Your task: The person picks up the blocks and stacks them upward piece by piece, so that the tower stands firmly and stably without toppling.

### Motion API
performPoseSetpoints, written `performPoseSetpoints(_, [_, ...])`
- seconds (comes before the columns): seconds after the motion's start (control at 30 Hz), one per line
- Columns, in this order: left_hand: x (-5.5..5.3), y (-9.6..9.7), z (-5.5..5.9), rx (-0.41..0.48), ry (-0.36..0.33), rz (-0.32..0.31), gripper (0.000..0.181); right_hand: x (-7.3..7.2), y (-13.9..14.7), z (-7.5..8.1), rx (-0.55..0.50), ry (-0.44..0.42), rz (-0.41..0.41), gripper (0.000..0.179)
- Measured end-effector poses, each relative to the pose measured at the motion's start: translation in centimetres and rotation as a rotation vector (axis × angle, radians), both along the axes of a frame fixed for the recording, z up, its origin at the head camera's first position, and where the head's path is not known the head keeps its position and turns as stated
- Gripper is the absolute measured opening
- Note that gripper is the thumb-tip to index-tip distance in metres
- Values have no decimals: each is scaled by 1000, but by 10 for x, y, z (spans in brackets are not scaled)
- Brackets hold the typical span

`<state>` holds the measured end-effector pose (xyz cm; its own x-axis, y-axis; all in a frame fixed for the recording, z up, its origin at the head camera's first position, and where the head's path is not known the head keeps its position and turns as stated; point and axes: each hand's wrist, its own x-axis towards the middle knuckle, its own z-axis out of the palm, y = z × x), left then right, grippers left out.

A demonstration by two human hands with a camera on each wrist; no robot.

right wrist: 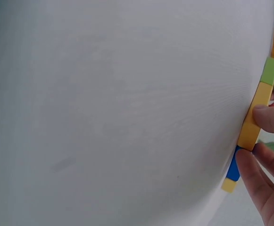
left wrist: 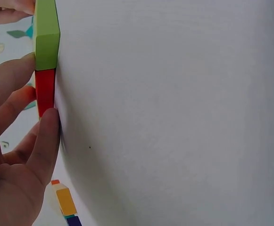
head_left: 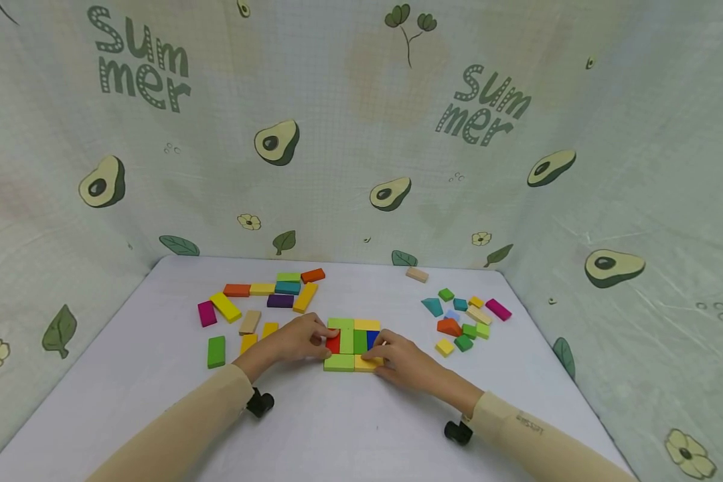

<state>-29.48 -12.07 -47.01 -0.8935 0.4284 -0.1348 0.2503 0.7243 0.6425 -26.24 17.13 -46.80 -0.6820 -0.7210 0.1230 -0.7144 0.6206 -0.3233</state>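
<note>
A flat rectangle of light green, yellow, red, green and blue blocks lies at mid-table. At its left side my left hand (head_left: pixel 301 336) touches the red block (head_left: pixel 333 343), fingertips at its outer edge; the left wrist view shows them beside the red block (left wrist: pixel 45 92) and under the light green block (left wrist: pixel 47 49). On the right side my right hand (head_left: pixel 405 360) rests fingertips on the near yellow block (head_left: pixel 363 365) and by the blue block (head_left: pixel 371 338). In the right wrist view one finger lies on the yellow block (right wrist: pixel 253 125), another where it meets the blue block (right wrist: pixel 233 165).
To the left lie loose blocks, among them a green block (head_left: pixel 216 351), a purple block (head_left: pixel 280 301) and a teal block (head_left: pixel 287 288). Smaller pieces, including an orange block (head_left: pixel 449 327) and a magenta block (head_left: pixel 498 309), are scattered to the right. A patterned cloth (head_left: pixel 337 221) stands behind the table.
</note>
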Motion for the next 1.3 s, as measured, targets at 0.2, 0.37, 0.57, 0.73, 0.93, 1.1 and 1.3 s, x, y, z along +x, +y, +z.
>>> performPoseSetpoints(0.2, [-1,0,-1,-2,3,-6,51,-1,0,-1,14,1,-6,32])
performPoseSetpoints(0.37, [0,0,-1,-5,6,-19,52,-2,1,-3,21,1,-12,32])
performPoseSetpoints(0.57, [0,0,-2,-9,-3,-5,52,-2,1,-3,18,-11,-13,32])
performPoseSetpoints(0.73, [0,0,-2,-10,-4,8,52,-1,1,0,16,-27,-17,32])
performPoseSetpoints(0.93, [1,1,-1,-15,1,8,52,-3,3,2,30,-44,-9,33])
performPoseSetpoints(1.1, [2,1,0,-14,7,4,51,-4,7,4,6,-89,4,33])
performPoseSetpoints(1.3, [3,1,1,-9,4,7,51,-5,12,2,-48,-127,20,32])
